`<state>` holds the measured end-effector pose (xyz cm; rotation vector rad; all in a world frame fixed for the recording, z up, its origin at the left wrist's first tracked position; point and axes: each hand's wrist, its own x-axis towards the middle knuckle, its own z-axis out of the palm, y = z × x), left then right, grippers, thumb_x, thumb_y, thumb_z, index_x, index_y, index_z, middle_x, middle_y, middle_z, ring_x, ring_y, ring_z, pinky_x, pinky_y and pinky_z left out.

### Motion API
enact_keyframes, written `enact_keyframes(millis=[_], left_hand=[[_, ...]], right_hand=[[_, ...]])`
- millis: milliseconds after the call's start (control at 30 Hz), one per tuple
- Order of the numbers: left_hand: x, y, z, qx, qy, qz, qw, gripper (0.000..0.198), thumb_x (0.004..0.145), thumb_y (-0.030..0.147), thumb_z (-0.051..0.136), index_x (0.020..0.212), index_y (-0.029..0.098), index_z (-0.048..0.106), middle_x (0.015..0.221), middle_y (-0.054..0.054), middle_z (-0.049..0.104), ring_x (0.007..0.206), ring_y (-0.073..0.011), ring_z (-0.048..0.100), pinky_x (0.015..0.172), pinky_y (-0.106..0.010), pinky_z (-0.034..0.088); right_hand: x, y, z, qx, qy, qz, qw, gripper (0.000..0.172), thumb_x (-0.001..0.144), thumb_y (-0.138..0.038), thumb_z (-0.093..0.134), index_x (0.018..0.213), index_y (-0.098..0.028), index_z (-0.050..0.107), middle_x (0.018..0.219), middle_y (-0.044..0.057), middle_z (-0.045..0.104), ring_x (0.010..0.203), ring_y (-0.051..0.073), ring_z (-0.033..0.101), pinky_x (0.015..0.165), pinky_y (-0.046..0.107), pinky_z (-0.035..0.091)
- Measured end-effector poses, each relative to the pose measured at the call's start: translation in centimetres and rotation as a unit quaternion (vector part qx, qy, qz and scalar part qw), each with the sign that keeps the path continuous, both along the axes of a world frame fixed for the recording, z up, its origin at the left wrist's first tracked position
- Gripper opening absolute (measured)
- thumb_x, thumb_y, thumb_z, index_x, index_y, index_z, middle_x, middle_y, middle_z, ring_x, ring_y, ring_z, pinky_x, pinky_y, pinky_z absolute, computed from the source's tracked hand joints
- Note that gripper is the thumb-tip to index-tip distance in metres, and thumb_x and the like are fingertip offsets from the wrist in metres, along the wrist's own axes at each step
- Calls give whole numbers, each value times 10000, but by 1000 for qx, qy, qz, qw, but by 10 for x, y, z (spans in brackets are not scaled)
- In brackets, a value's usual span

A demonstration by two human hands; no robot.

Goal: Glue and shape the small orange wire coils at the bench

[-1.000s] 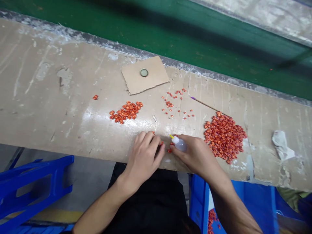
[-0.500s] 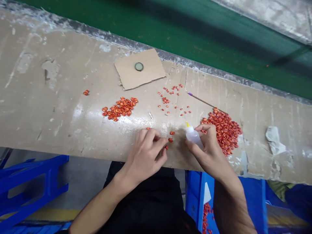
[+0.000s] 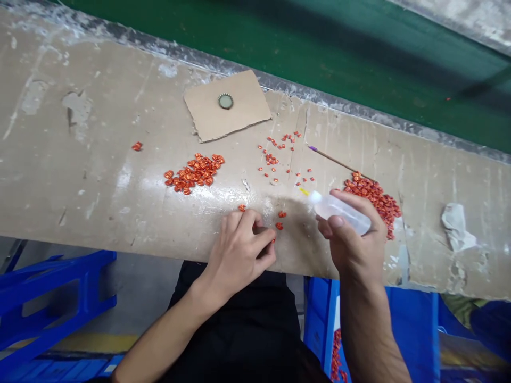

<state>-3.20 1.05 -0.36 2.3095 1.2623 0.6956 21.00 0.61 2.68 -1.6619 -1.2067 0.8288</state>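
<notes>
"Risks?"
"Right hand [image 3: 358, 249] grips the bottle [image 3: 346, 214] above the desk [image 3: 112, 207]; oversqueezing could make it drip."
"Left hand [image 3: 240, 246]?"
"Pinching a bead [image 3: 273, 241] near the edge; slipping could lose it."

Head camera, single view: worn on the person, looking forward and steeply down from above the lap [image 3: 239, 324], near. Tabletop [image 3: 115, 207] across mid-frame, far edge sloping down rightward; left hand [image 3: 241, 242] below centre, right hand [image 3: 359, 242] right of centre.
</notes>
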Motion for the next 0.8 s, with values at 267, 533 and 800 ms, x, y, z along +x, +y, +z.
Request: enact_keyframes(millis=[267, 533, 800], left_hand=[[2, 0, -2, -1, 2, 40, 999, 76, 1000, 215, 766, 1063, 251, 747, 1131, -79, 621, 1054, -274, 528, 929, -464, 486], [0, 0, -3, -22, -4, 36, 999, 45, 1028, 248, 763, 1072, 258, 754, 1161, -87, 627, 1077, -287, 566, 996, -515, 507], [-1, 0, -1, -33, -7, 32, 999, 88, 1021, 236, 778, 1095, 271, 745, 1157, -84, 637, 1087, -300, 603, 981, -541, 514]], right_hand=[[-32, 4, -13, 28, 99, -80, 991, 477, 942, -752, 711, 976, -279, 662, 670, -34, 488, 511, 166, 424, 512, 340, 373], [-36, -23, -26, 48, -86, -33, 995, 349, 1027, -644, 716, 963, -301, 703, 884, 91, 716, 787, 317, 704, 715, 509, 603], [-40, -22, -27, 88, -71, -2, 994, 32, 1025, -314, 776, 1018, -287, 761, 950, 85, 736, 804, 301, 717, 693, 491, 575]])
